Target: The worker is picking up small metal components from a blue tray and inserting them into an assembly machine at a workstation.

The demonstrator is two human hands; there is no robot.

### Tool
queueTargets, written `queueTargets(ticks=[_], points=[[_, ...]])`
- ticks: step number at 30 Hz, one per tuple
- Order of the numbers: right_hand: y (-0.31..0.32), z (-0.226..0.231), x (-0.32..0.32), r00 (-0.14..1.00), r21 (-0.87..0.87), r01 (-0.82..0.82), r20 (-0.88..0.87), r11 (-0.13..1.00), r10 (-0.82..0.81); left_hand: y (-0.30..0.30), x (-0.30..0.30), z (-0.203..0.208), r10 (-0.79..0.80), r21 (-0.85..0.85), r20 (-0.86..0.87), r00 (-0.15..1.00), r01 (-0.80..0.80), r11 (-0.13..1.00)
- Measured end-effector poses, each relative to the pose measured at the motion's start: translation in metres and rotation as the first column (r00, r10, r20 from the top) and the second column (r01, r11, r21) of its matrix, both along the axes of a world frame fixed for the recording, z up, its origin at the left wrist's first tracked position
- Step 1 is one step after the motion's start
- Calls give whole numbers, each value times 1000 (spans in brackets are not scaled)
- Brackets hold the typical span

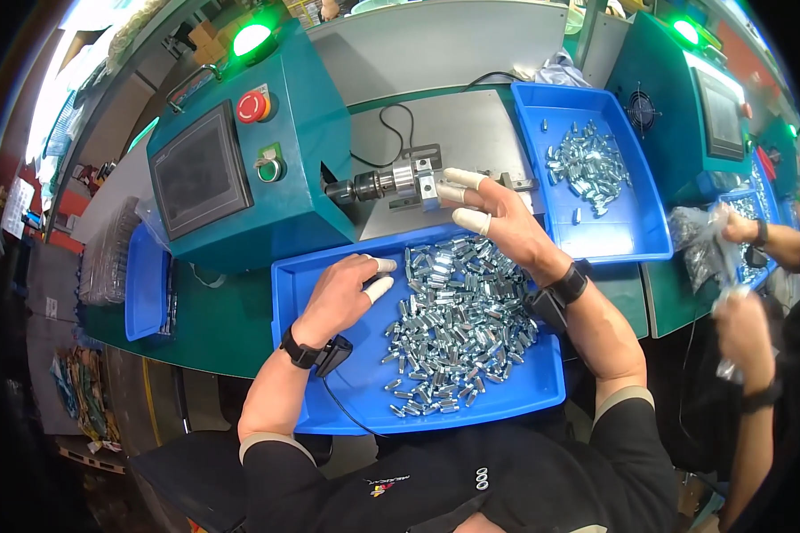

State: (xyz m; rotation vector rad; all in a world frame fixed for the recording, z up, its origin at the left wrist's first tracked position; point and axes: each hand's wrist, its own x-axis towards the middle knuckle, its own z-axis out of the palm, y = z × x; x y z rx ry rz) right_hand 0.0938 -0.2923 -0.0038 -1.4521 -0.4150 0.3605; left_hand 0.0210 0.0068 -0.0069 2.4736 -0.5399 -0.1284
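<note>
My left hand (340, 291) hovers over the left part of a blue tray (338, 417). Its thumb and forefinger, in white finger cots, are apart with nothing visible between them. Beside them lies a heap of small silvery metal fittings (467, 324). My right hand (513, 229) reaches past the tray's far edge, fingers stretched and spread, also in white finger cots. Its fingertips are close to a metal clamping block (427, 185) in line with a chuck (404, 178); whether they touch it I cannot tell. The chuck's shaft runs into a green machine (302, 115).
The machine carries a screen (202, 169), a red stop button (252, 107) and a lit green lamp (252, 40). A second blue tray (609, 244) with fewer fittings stands right. Further right are another green machine (676, 98) and a co-worker's hands (742, 329) with a plastic bag (695, 238).
</note>
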Motion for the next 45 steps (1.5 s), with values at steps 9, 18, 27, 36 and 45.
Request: queueTargets(ticks=[9, 18, 27, 36, 45], points=[[-2, -6, 3, 1000, 14, -2, -1, 1000, 2, 0, 3, 0, 1, -8, -30, 1000, -2, 1000], [-1, -10, 6, 1000, 27, 0, 5, 1000, 0, -1, 3, -2, -17, -65, 28, 999, 19, 998], [-2, -8, 2, 994, 9, 109, -14, 994, -108, 6, 0, 40, 140, -96, 677, 722, -102, 990], [0, -2, -1, 975, -10, 221, -32, 975, -221, 14, 8, 67, 360, -43, 675, 644, -453, 890], [-9, -11, 1, 956, -4, 294, 9, 956, -294, 12, 19, 66, 287, 43, 772, 567, -497, 866]])
